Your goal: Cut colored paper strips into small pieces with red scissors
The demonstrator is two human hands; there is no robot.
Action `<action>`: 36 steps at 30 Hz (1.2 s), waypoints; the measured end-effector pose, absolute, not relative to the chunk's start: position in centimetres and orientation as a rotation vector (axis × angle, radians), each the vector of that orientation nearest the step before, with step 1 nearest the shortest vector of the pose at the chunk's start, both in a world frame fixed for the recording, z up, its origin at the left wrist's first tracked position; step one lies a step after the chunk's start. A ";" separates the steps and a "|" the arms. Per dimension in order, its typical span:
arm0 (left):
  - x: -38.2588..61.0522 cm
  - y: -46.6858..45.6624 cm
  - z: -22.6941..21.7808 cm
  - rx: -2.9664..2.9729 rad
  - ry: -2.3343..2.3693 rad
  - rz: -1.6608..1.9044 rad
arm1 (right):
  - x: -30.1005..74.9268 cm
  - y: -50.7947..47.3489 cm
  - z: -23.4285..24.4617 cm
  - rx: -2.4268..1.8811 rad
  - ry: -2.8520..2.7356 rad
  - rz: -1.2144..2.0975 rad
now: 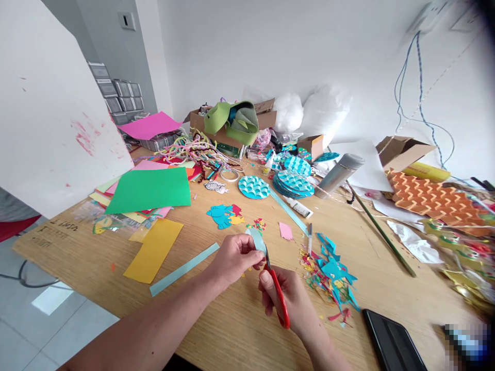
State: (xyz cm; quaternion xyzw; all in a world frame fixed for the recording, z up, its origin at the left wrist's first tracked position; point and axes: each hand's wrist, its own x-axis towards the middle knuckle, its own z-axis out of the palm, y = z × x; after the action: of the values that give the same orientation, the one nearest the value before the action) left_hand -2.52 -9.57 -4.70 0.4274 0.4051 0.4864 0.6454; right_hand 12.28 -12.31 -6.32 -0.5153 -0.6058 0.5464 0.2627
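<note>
My left hand (240,257) pinches a small piece of light blue paper (257,240) between thumb and fingers. Red-handled scissors (281,304) are in my right hand (288,293), with the blades at the paper's lower right edge, close to my left fingertips. How far the blades are apart is hard to make out. A light blue paper strip (185,269) lies left of my left hand. Beyond my hands are blue fish-shaped cutouts (220,216) and small coloured paper bits (258,224). Blue and coloured scraps (332,270) are heaped right of the scissors.
Green paper (150,190) tops a stack of coloured sheets at left, near yellow paper (157,252). Blue scalloped discs (293,184), a glue tube (298,207) and a grey cylinder (340,175) stand farther back. A black phone (392,340) lies front right; a green stick (382,232) lies behind it.
</note>
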 end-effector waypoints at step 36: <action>-2.7 -9.5 -4.4 0.959 0.887 1.175 | 12.3 -12.3 -6.4 -1.426 -1.638 1.487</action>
State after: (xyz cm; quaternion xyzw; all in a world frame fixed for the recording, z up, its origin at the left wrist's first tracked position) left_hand -2.67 -9.54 -4.42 0.4201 0.3885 0.5150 0.6383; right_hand 12.27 -12.27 -6.40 -0.5244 -0.6021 0.5469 0.2519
